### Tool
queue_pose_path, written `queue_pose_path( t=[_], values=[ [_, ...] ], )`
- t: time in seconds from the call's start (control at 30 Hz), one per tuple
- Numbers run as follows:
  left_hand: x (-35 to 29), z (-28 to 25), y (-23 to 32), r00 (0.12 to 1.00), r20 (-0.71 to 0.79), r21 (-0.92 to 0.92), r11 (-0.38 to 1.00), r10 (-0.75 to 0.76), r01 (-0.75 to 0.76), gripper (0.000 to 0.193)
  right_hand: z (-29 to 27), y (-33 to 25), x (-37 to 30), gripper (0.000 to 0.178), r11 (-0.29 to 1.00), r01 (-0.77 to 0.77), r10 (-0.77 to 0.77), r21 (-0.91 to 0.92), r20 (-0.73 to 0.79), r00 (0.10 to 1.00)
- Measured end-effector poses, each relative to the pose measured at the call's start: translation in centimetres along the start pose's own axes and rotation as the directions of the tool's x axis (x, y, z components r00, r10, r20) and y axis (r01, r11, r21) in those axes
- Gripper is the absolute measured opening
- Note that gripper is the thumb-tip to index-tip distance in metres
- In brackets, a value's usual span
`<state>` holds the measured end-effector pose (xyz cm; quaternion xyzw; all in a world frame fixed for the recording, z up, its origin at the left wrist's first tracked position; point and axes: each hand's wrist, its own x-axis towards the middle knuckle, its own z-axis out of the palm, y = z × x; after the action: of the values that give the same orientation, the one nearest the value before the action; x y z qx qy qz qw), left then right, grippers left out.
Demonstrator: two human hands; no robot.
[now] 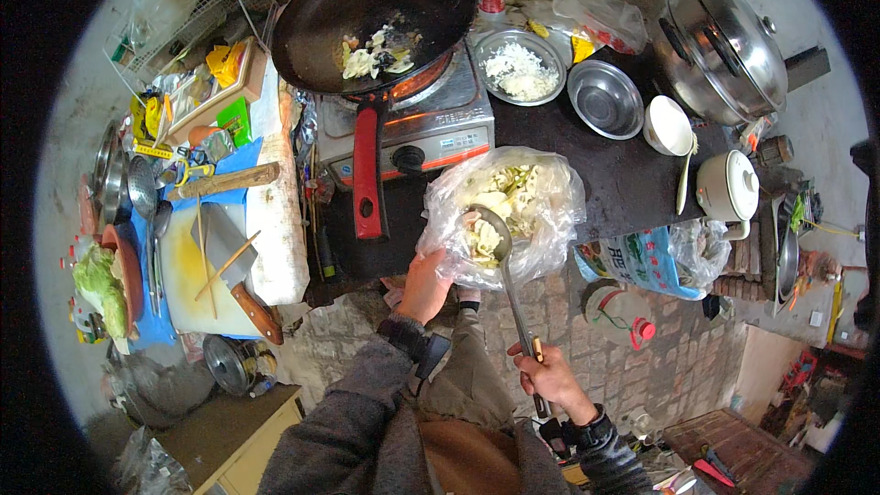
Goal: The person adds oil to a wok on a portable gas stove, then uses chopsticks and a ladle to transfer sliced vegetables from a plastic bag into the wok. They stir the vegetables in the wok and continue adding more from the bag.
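My left hand (423,288) grips the near left side of a clear plastic bag (561,229), holding it up just in front of the stove. Pale, yellow-green chopped food (513,185) lies inside the opened bag. My right hand (555,374) is closed round the handle of a long metal ladle (513,298). The ladle's bowl is in the bag with some of the pale food in it. Beyond the bag, a black wok (312,32) with a red handle (367,165) sits on the glowing stove (449,110), with similar pieces in its bottom.
White crumbly food fills a steel bowl (555,96), beside another steel bowl (605,99), a white bowl (667,126) and a lidded pot (729,185). A cleaver (227,252) and chopsticks lie on the cutting board (183,298) at left. A plastic jug (612,313) stands on the brick floor.
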<state>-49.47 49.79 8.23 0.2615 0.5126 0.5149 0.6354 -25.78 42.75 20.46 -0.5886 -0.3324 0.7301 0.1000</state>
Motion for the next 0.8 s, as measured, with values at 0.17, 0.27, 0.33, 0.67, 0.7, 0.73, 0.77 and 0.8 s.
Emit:
queue_pose_path(
  t=[0.17, 0.27, 0.33, 0.67, 0.7, 0.73, 0.77, 0.8],
  values=[
    [-0.1, -0.7, 0.3, 0.997, 0.023, -0.447, 0.892, -0.071, 0.074, 0.036, -3.6, -0.8, -0.7, 0.027, 0.883, -0.144, 0.059, 0.447, 0.200, 0.978],
    [-0.8, -1.0, 0.9, 0.994, 0.008, -0.489, 0.867, -0.107, 0.097, 0.035, -4.8, -1.2, -1.4, 0.031, 0.767, -0.216, 0.027, 0.604, 0.306, 0.952],
    [-1.3, -0.7, 1.3, 0.999, -0.036, -0.310, 0.951, 0.008, -0.019, 0.034, -5.4, -1.7, -2.0, 0.033, 0.796, -0.189, 0.023, 0.575, 0.283, 0.959],
    [-0.8, -0.3, 2.7, 0.921, 0.183, 0.699, 0.614, 0.344, -0.368, 0.032, -7.7, -5.3, -2.2, 0.029, 0.973, -0.065, 0.036, 0.224, 0.131, 0.991],
    [-0.9, -0.4, 2.6, 0.959, 0.102, 0.432, 0.857, 0.263, -0.281, 0.032, -8.1, -5.9, -2.5, 0.029, 0.979, -0.062, 0.035, 0.194, 0.140, 0.989],
    [-0.9, -0.5, 2.5, 0.981, 0.049, 0.139, 0.972, 0.187, -0.192, 0.031, -8.4, -6.4, -2.9, 0.029, 0.986, -0.055, 0.033, 0.155, 0.140, 0.990],
    [-0.9, -0.5, 2.5, 0.994, 0.027, -0.093, 0.990, 0.110, -0.107, 0.030, -8.5, -7.0, -3.3, 0.028, 0.976, -0.068, 0.038, 0.206, 0.146, 0.989],
    [-0.9, -0.5, 2.4, 0.999, 0.004, -0.324, 0.945, 0.032, -0.029, 0.030, -8.6, -7.7, -3.9, 0.027, 0.973, -0.071, 0.035, 0.218, 0.165, 0.986]
  ],
)
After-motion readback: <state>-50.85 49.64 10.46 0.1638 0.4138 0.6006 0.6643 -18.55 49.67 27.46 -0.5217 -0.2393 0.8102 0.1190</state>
